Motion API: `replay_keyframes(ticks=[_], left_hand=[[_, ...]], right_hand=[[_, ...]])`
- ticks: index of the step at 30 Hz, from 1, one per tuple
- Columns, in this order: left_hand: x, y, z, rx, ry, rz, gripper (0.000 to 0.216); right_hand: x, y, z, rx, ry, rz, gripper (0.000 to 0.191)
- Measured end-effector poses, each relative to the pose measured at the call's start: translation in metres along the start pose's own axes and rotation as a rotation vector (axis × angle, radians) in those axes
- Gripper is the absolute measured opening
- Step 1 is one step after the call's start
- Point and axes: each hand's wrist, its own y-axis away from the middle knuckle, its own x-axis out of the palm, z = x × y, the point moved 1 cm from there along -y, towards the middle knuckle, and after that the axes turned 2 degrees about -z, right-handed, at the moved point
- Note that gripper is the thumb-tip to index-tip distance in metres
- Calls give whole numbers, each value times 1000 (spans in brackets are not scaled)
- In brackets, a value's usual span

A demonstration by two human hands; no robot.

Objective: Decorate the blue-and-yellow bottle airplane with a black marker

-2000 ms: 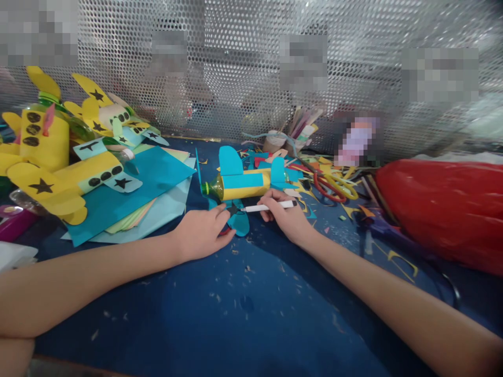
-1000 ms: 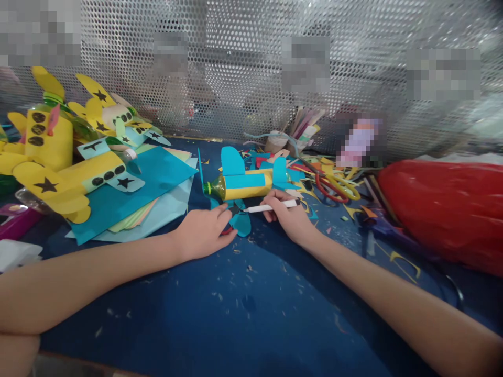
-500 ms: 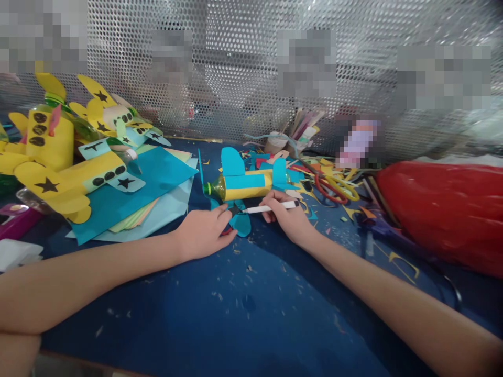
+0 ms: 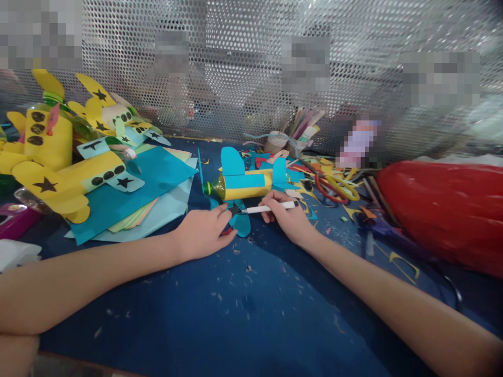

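Note:
My right hand [image 4: 286, 215] is closed around a white marker [image 4: 267, 207], its tip against a black star [image 4: 236, 209] on a rounded blue paper wing [image 4: 242, 226]. Resting on the wing's left part, my left hand [image 4: 206, 230] has its thumb and fingers apart. A bit of something red shows beside its thumb, too covered to name. The wing belongs to a toy plane made from a plastic bottle [image 4: 247, 192], lying on its side, wrapped in yellow and blue paper, with its green cap to the left. Another blue wing [image 4: 232, 161] stands up behind the bottle.
Several finished-looking bottle planes [image 4: 70, 178] crowd the left, beside stacked coloured paper sheets [image 4: 157, 167]. Paper scraps, red-handled scissors [image 4: 330, 189] and yellow-handled scissors [image 4: 346, 188] lie to the right. A red plastic bag [image 4: 440, 209] sits at far right. Perforated metal [image 4: 236, 68] borders the blue table [image 4: 220, 314].
The view has shifted very slightly. Both hands, the marker and the bottle plane stay almost exactly in place.

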Motion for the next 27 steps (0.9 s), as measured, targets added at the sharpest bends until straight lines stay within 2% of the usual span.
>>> replay_keyframes(ticks=[27], left_hand=[[0,1,0,13,-5,-14,38]], right_hand=[[0,0,1,9,-4,33,23]])
